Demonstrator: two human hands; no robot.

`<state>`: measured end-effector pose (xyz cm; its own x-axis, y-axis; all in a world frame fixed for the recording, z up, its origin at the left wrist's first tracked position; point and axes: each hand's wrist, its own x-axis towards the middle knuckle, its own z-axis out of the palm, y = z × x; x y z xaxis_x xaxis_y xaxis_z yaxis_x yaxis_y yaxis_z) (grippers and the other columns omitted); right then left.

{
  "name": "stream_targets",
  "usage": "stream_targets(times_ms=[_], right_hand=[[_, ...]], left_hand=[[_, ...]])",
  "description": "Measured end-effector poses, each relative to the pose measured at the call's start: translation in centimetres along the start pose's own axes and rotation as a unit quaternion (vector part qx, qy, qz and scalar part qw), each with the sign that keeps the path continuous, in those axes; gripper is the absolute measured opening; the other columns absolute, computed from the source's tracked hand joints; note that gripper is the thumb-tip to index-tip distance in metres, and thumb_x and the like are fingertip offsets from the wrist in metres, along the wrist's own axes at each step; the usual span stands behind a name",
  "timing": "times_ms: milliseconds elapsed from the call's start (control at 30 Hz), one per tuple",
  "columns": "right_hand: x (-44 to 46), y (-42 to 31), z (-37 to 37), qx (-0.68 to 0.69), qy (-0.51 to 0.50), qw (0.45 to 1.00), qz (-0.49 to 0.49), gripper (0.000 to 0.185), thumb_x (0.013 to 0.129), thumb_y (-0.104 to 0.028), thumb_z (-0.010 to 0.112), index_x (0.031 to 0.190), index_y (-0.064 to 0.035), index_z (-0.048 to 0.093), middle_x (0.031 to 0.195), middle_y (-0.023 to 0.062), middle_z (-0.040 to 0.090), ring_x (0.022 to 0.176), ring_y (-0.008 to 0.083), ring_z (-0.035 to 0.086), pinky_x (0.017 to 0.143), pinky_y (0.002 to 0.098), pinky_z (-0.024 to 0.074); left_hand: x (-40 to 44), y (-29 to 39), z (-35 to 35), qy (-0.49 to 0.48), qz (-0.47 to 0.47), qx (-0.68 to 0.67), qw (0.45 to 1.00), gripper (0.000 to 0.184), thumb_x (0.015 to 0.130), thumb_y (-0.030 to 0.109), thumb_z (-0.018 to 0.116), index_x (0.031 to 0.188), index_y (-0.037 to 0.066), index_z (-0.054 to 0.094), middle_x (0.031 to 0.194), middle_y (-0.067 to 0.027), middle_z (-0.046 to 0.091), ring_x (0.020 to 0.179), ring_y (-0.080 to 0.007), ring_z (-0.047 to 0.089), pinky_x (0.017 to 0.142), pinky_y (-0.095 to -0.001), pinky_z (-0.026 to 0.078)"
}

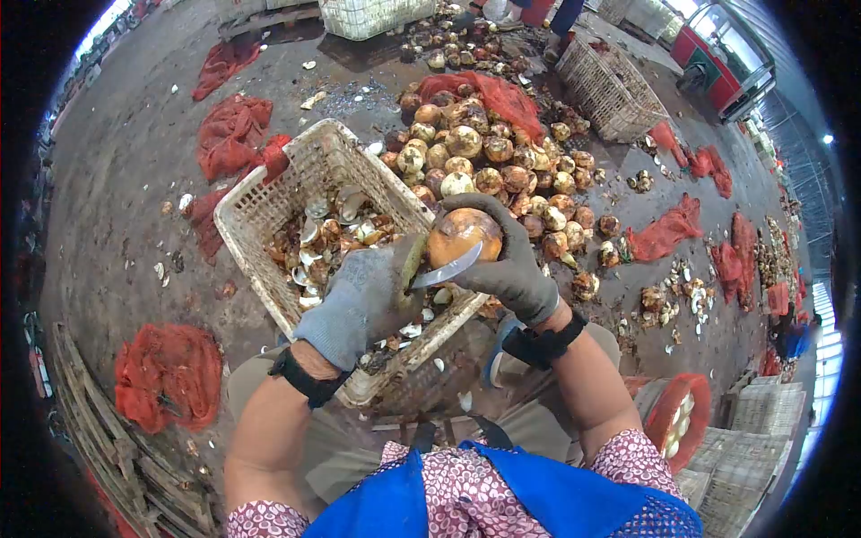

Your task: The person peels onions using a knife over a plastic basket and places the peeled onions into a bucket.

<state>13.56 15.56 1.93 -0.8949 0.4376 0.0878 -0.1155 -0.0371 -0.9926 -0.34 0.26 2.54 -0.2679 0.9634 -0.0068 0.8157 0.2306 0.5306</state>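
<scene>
Above a plastic crate, my left hand, in a grey glove, is wrapped round the handle of a curved knife. The knife's blade points right and lies against the lower front of a round brown bulb. My right hand, in a dark grey glove, grips that bulb from the right, its fingers over the top. Peelings and pale scraps lie in the crate below. Just beyond my right hand is a large pile of similar bulbs.
Red net bags lie on the floor around. A second crate stands at the back right, near a person's leg. A red-rimmed basket with pale bulbs is at my right. Wooden slats lie at lower left.
</scene>
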Motion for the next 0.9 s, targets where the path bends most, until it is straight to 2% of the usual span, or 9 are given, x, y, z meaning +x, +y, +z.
stream_targets(times_ms=[233,400,467,533,600,633,700,833,900], right_hand=[[-0.1,-0.1,1.0,-0.129,0.008,0.991,-0.045,0.072,0.063,-0.016,0.088,0.125,-0.0085,0.052,0.114,0.0048,0.061,0.105,0.0142,0.058,0.092,0.0314,0.0487],[0.0,-0.1,1.3,-0.017,-0.004,1.0,0.012,0.067,0.065,-0.018,0.087,0.122,-0.0084,0.054,0.108,0.003,0.062,0.1,0.013,0.059,0.09,0.0305,0.0494],[-0.1,-0.4,1.3,0.027,-0.028,0.998,0.04,0.065,0.065,-0.018,0.087,0.122,-0.0084,0.055,0.108,0.003,0.063,0.099,0.0125,0.059,0.09,0.0302,0.0494],[-0.5,-1.0,1.5,0.198,-0.071,0.973,0.093,0.058,0.062,-0.014,0.081,0.115,-0.0043,0.059,0.106,0.0045,0.063,0.101,0.014,0.059,0.09,0.0306,0.0489],[-0.6,-1.4,2.2,0.087,-0.059,0.992,0.073,0.058,0.063,-0.017,0.081,0.115,-0.0044,0.059,0.106,0.0046,0.063,0.1,0.0139,0.059,0.09,0.0304,0.0489],[-0.7,-1.7,2.4,-0.018,-0.046,0.997,0.06,0.057,0.064,-0.02,0.08,0.115,-0.0046,0.059,0.106,0.0048,0.063,0.1,0.0139,0.059,0.089,0.0301,0.0489],[-1.2,-2.7,2.4,-0.036,-0.074,0.996,0.047,0.057,0.069,-0.026,0.083,0.117,-0.0055,0.059,0.11,0.0044,0.063,0.101,0.0133,0.059,0.091,0.0295,0.0483],[-1.7,-2.0,2.5,0.355,-0.198,0.905,0.125,0.068,0.067,-0.037,0.081,0.12,-0.0011,0.058,0.112,0.008,0.064,0.101,0.0196,0.062,0.094,0.0332,0.0489],[-1.7,1.3,1.0,0.337,-0.196,0.908,0.155,0.09,0.064,-0.035,0.083,0.137,0.0002,0.042,0.113,0.0114,0.063,0.098,0.0214,0.065,0.088,0.0348,0.0527]], left_hand=[[0.4,0.6,0.3,0.029,-0.01,-0.047,0.998,0.052,0.072,0.014,0.073,0.119,0.004,0.054,0.094,-0.0203,0.067,0.085,-0.0398,0.065,0.073,-0.0453,0.053],[0.1,0.5,0.7,0.023,-0.068,-0.004,0.997,0.052,0.072,0.016,0.074,0.119,0.003,0.055,0.092,-0.0211,0.067,0.085,-0.0399,0.065,0.072,-0.045,0.053],[-0.2,-0.2,1.4,0.102,-0.006,-0.02,0.995,0.053,0.072,0.02,0.076,0.119,0.004,0.056,0.093,-0.0197,0.068,0.083,-0.0389,0.066,0.072,-0.0441,0.054],[-0.6,-0.6,1.6,0.094,-0.004,-0.038,0.995,0.055,0.072,0.023,0.077,0.12,0.006,0.056,0.095,-0.0185,0.068,0.085,-0.0374,0.067,0.073,-0.0433,0.054],[-0.4,-0.3,1.3,0.077,-0.008,-0.008,0.997,0.06,0.07,0.03,0.081,0.121,0.01,0.058,0.103,-0.015,0.068,0.09,-0.0334,0.067,0.077,-0.0398,0.054],[-0.2,-0.7,1.8,0.108,0.049,-0.082,0.99,0.055,0.075,0.017,0.074,0.125,0.012,0.052,0.099,-0.0179,0.067,0.088,-0.0393,0.066,0.075,-0.0461,0.054],[-0.1,-2.0,3.1,0.116,0.055,-0.223,0.966,0.06,0.074,0.016,0.075,0.129,0.014,0.052,0.1,-0.0161,0.068,0.092,-0.0376,0.066,0.078,-0.0446,0.054],[-0.8,-1.6,1.5,0.085,0.104,-0.083,0.987,0.058,0.075,0.012,0.074,0.129,0.012,0.053,0.11,-0.0161,0.065,0.104,-0.0321,0.064,0.086,-0.0385,0.053],[-0.6,-2.7,3.4,0.186,0.166,-0.26,0.933,0.05,0.079,0.006,0.068,0.127,0.008,0.054,0.11,-0.0125,0.064,0.098,-0.0278,0.065,0.087,-0.0349,0.051]])
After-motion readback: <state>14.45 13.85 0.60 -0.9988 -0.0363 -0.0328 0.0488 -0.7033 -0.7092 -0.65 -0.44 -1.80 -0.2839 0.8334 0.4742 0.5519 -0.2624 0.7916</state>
